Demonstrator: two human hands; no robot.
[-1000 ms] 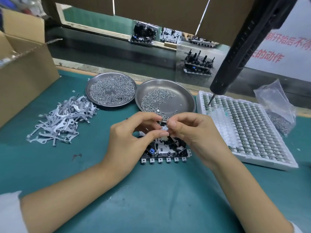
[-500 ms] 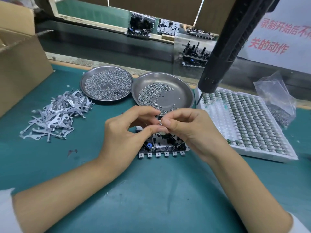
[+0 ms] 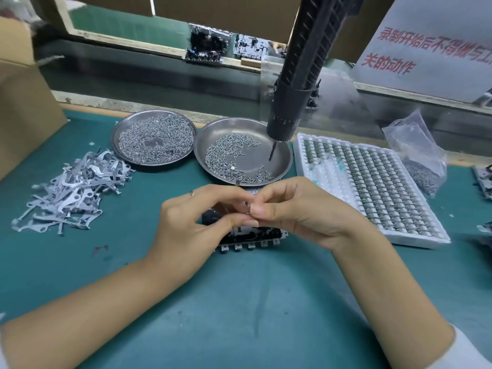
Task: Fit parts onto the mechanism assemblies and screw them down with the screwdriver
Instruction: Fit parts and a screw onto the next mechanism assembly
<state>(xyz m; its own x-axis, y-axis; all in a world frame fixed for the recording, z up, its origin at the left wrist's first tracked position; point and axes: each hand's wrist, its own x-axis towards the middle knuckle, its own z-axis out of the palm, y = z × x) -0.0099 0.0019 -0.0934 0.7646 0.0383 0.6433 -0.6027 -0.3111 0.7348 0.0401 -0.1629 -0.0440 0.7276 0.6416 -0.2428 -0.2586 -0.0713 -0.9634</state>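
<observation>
Metal mechanism assembly (image 3: 250, 237) | beneath left hand (image 3: 191, 225), right hand (image 3: 298, 214) (fingertips meeting)

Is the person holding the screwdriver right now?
No, the screwdriver hangs untouched above the dish, while the left hand and right hand pinch something small over the mechanism assembly.

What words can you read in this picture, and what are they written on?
"录制开始后不得做与工" on the white sign, top line in red, cut off at the right edge.
"关的动作" on the same sign, second line in red.
Nothing else bears readable text: the boards at the back are too small and blurred to tell.
</observation>
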